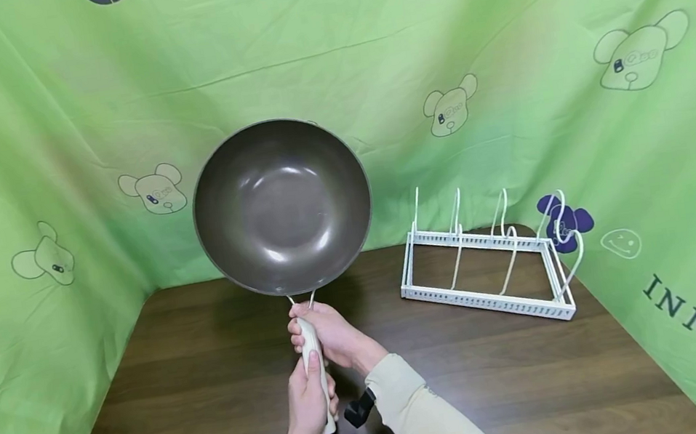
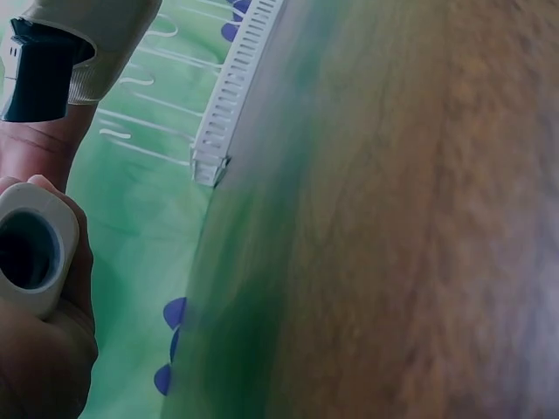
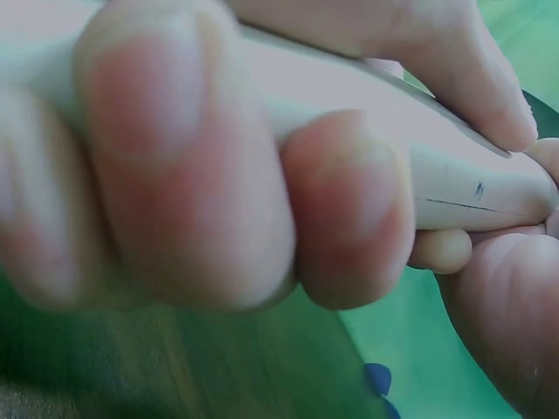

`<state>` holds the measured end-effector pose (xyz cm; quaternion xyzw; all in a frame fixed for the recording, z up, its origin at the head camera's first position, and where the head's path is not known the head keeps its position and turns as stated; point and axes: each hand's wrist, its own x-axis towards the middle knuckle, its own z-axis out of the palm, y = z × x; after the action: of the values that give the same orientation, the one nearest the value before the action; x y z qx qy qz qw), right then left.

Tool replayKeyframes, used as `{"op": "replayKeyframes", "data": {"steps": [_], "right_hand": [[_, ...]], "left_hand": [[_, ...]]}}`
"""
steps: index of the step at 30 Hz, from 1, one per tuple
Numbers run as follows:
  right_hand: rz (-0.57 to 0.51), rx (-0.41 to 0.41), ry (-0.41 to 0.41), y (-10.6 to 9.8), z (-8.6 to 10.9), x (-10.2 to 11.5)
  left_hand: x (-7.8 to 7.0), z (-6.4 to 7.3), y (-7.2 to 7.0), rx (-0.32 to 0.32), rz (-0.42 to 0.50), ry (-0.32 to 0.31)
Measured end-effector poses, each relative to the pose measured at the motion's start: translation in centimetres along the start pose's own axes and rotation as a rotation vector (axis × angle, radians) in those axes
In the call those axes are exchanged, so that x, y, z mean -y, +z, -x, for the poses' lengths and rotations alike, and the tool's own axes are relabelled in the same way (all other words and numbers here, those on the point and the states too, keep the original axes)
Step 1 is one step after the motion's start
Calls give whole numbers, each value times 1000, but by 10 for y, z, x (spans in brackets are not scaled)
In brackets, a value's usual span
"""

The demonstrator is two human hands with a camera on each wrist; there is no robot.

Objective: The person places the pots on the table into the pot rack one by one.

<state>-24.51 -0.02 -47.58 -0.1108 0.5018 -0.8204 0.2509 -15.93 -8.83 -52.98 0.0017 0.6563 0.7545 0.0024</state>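
A dark grey wok (image 1: 283, 203) is held up over the table's far edge, tilted so its inside faces me. My right hand (image 1: 335, 336) grips its cream handle (image 1: 308, 334) at the top, close below the two metal prongs that join it to the wok. Lower down, my left hand (image 1: 307, 398) holds the same handle, thumb laid along its front. In the left wrist view the handle's hollow end (image 2: 66, 236) pokes out of my left fist. Several curled fingers (image 3: 192, 192) cross the handle in the right wrist view, with the other hand beside them.
A white metal rack (image 1: 485, 305) with upright wire dividers stands at the back right of the brown wooden table (image 1: 200, 398). Green printed cloth (image 1: 362, 24) hangs behind and along both sides. A black wrist mount (image 1: 360, 407) sticks out below my right cuff.
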Motion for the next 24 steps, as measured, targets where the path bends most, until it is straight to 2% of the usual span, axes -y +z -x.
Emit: {"op": "replayKeyframes", "data": {"steps": [15, 24], "right_hand": [[-13, -26, -16, -8, 9, 5], [28, -72, -45, -13, 19, 12]], "left_hand": [[5, 0, 9, 88, 50, 34], [10, -5, 15, 151, 64, 93]]}}
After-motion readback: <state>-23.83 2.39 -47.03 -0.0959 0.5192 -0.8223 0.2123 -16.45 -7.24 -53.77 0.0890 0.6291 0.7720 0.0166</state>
